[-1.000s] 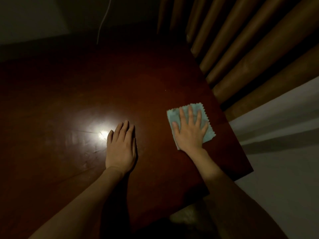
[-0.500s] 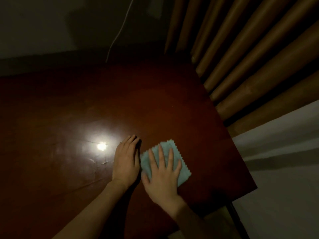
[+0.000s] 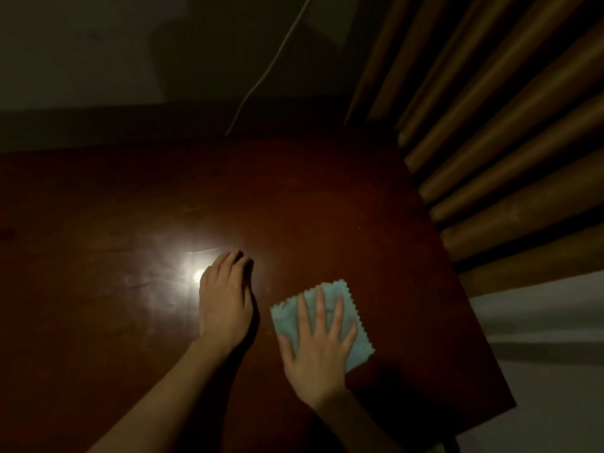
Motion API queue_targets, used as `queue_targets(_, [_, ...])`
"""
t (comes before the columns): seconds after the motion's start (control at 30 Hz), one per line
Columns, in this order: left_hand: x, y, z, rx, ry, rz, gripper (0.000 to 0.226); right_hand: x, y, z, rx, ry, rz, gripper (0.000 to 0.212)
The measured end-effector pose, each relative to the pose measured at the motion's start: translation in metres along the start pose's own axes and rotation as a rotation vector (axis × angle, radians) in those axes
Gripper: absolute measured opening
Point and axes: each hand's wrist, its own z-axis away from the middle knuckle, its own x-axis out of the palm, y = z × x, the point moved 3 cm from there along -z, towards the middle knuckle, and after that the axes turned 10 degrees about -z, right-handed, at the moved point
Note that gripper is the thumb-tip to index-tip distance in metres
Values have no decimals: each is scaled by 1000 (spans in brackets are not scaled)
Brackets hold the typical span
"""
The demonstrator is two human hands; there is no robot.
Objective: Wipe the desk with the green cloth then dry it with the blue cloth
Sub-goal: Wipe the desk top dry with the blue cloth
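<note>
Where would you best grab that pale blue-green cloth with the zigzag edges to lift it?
Probably at the far corner of the pale blue-green zigzag-edged cloth, coming from above. The cloth lies flat on the dark red-brown wooden desk, so a pinch suits it. The right hand presses spread fingers over its middle, leaving that corner bare. The left hand rests on the desk, apart from it.
</note>
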Motion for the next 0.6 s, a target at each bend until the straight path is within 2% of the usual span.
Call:
queue_targets(0.1, [2, 2, -19, 27, -3, -14, 40, -16, 1, -75, 16, 52, 36, 68])
queue_targets(0.2, [9, 1, -36, 29, -27, -25, 41, -34, 6, -153, 122, -25, 32, 64])
queue_targets(0.23, [10, 1, -42, 26, -29, -23, 41, -35, 4, -161, 95, -20, 38, 64])
queue_targets(0.3, [14, -1, -53, 20, -38, -36, 41, -32, 0, -143, -15, 26, 63, 63])
queue_targets(0.43, [19, -4, -76, 20, -54, -81, 43, -13, 9, -57, -266, 4, 81, 59])
queue_targets(0.6, [23, -13, -88, -27, -49, -167, 41, -14, 10, -69, -260, -12, 89, 61])
